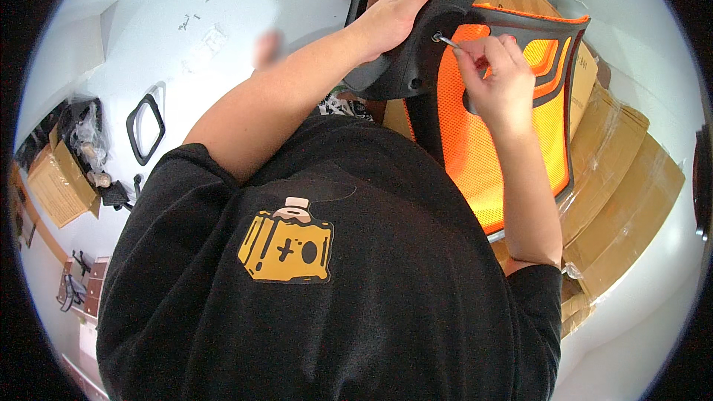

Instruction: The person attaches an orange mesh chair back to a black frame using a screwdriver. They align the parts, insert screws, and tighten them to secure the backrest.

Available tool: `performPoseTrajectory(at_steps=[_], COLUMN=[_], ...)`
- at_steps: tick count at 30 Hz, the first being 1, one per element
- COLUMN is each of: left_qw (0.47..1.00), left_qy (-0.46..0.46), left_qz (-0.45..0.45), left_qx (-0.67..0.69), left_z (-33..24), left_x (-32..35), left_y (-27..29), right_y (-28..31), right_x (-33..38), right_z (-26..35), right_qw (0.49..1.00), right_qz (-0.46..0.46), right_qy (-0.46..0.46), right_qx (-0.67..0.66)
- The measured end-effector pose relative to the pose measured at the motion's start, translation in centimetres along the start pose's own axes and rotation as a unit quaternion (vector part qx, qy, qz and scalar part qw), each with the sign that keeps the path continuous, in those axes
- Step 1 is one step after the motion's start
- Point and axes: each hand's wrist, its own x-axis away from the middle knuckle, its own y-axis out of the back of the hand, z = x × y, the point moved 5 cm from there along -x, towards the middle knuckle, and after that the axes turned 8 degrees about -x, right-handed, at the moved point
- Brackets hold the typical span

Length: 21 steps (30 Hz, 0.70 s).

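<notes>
A chair backrest with orange mesh (471, 156) and a black frame leans in front of me. Against it sits a black plastic chair part (405, 67) with a wide curved band. My left hand (390, 21) grips that part, thumb along its face and other fingers mostly hidden. Between the pinched fingers of my right hand (499, 82) is a thin metal hex key (447, 41). Its far end sits at a round hole in the black part, beside the mesh. Lower on the same part is a second, dark hole.
Flattened cardboard (620, 193) lies under and to the right of the backrest. On the pale floor at left are a black loop-shaped armrest (145, 128), an open cardboard box (63, 187) and clear plastic wrap (89, 139). Several small screws (186, 22) lie at the far left.
</notes>
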Motion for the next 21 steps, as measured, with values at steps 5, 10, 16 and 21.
performPoseTrajectory(at_steps=[5, 10, 16, 21], left_qw=[0.996, 0.991, 0.993, 0.987], left_qy=[-0.043, -0.066, -0.090, -0.107], left_qz=[-0.044, -0.036, -0.037, -0.069], left_qx=[-0.071, -0.109, -0.069, -0.097], left_z=[-0.1, 0.3, 1.2, -0.1], left_x=[0.0, -0.1, -0.4, 0.0], left_y=[0.3, 0.5, 0.1, -0.3], right_y=[-1.0, -2.0, -0.9, -0.7], right_x=[1.8, 3.6, 2.5, 0.5], right_z=[0.5, 1.0, -2.2, -3.6], right_qw=[0.990, 0.970, 0.900, 0.850], right_qz=[-0.118, -0.191, 0.073, 0.274], right_qy=[-0.065, -0.119, -0.293, -0.332], right_qx=[-0.050, -0.092, -0.315, -0.305])
